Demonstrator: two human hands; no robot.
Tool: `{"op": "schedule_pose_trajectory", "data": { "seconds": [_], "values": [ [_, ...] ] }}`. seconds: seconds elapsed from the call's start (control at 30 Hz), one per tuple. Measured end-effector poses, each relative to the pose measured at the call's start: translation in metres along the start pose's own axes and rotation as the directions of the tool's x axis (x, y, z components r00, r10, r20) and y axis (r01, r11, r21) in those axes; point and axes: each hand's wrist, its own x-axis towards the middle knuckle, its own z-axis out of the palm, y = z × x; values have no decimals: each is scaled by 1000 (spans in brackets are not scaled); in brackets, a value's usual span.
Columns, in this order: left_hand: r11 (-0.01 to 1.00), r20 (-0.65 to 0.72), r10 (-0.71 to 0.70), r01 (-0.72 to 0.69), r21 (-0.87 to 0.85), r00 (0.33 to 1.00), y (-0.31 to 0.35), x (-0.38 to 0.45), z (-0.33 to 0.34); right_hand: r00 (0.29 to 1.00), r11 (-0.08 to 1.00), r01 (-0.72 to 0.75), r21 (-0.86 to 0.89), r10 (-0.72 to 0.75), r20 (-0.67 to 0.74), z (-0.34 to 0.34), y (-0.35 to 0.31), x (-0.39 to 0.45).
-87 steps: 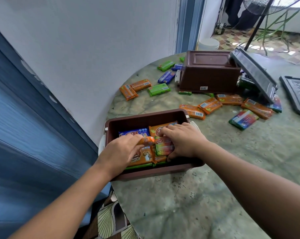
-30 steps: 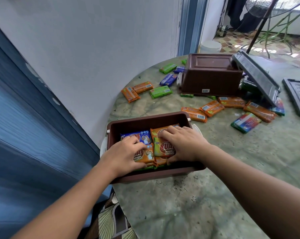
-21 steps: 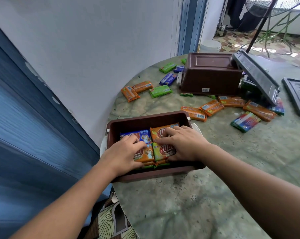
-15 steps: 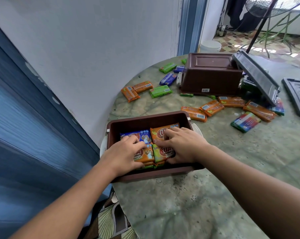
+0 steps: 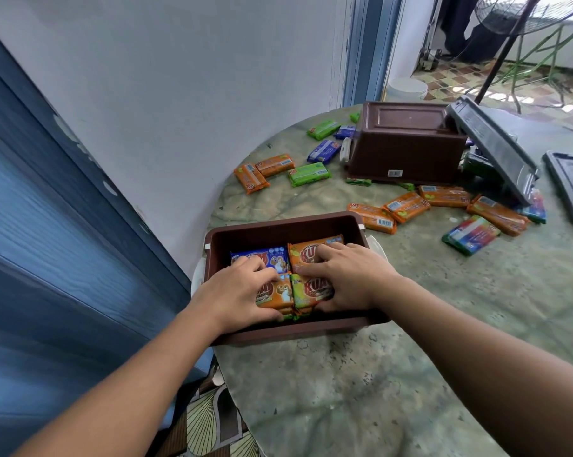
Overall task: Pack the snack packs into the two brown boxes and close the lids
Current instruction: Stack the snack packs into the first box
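Note:
An open brown box (image 5: 278, 227) stands at the near left of the round table and holds several snack packs in two rows. My left hand (image 5: 239, 291) rests on an orange pack (image 5: 276, 293) in the near row, with the thumb curled round its front edge. My right hand (image 5: 347, 275) presses on a green-and-orange pack (image 5: 311, 291) beside it, fingers spread over a far orange pack (image 5: 306, 252). A blue pack (image 5: 271, 257) lies at the far left. A second brown box (image 5: 407, 143) sits upside down further back.
Loose orange packs (image 5: 407, 206), green packs (image 5: 309, 174), a blue pack (image 5: 323, 150) and a rainbow pack (image 5: 469, 234) lie scattered on the green marbled table (image 5: 344, 390). A dark lid (image 5: 492, 150) leans at the overturned box; another lid (image 5: 572, 186) lies far right. A wall stands left.
The packs in the near row have been pushed down flatter and squared up. Both hands stay in the box, shifted only slightly.

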Motion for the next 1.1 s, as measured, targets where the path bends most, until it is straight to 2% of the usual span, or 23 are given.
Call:
{"op": "schedule_pose_trajectory", "data": {
  "seconds": [0.1, 0.23, 0.3, 0.4, 0.5, 0.6, 0.73, 0.9, 0.97, 1.1],
  "values": [
    [999, -66, -22, 19, -48, 998, 4, -2, 0, 996, 991, -31, 133, 42, -83, -2, -2, -4],
    [968, -251, -113, 49, -247, 961, 7, 1, -6, 956, 909, -40, 414, 156, -249, -6, 3, -5],
    [951, -316, -182, 84, -299, 931, 8, 9, -16, 918, 893, -38, 449, 209, -337, -9, 8, 1],
    [951, -363, -218, 114, -286, 906, 9, 34, -37, 827, 889, -15, 457, 268, -494, -13, 15, 23],
    [954, -429, -243, 133, -270, 870, -1, 77, -59, 784, 886, -33, 463, 310, -538, -25, 28, 59],
    [946, -407, -284, 183, -268, 868, -23, 124, -69, 806, 871, -103, 480, 356, -473, -34, 46, 98],
    [921, -211, -371, 330, -207, 904, -67, 176, -58, 866, 834, -297, 466, 440, -237, -32, 79, 146],
    [908, 33, -420, 419, 21, 907, -112, 221, -28, 882, 838, -467, 284, 465, 80, -15, 112, 193],
    [897, 80, -440, 436, 68, 894, -120, 235, -19, 878, 843, -479, 245, 463, 122, -11, 120, 207],
    [891, 103, -454, 449, 68, 885, -133, 256, -9, 870, 839, -492, 231, 477, 120, -2, 134, 230]
  ]
}}
